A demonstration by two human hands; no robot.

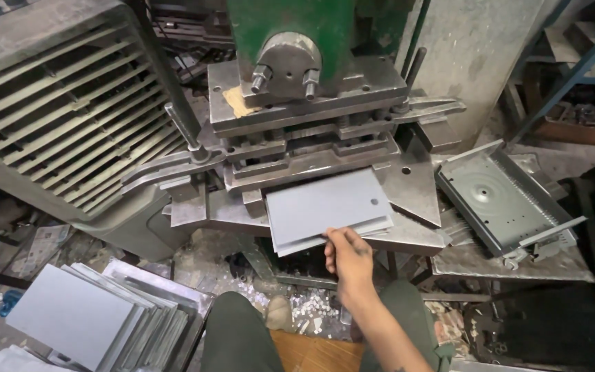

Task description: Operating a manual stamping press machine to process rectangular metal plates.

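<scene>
Grey sheet-metal panel (325,207) lying flat on the press bed (418,238), far edge tucked just under the die block (311,155), near edge sticking out toward the operator. Small round hole near its right side. Looks like two thin sheets stacked, can't say for sure. Long axis running roughly left-right, tilted a bit, so the panel sits up and away from the grip.

Right hand (348,256) pinching the near edge, fingers on top, thumb hidden underneath. Only hand in shot; left one nowhere in view, so right is clearly the nearer.

Further out: stack of similar grey panels (70,313) down at lower left, formed grey tray (500,200) with punched holes off to the right, green machine column (290,24) above. No labels or signs visible anywhere, just scrap bits on the floor (308,306).
</scene>
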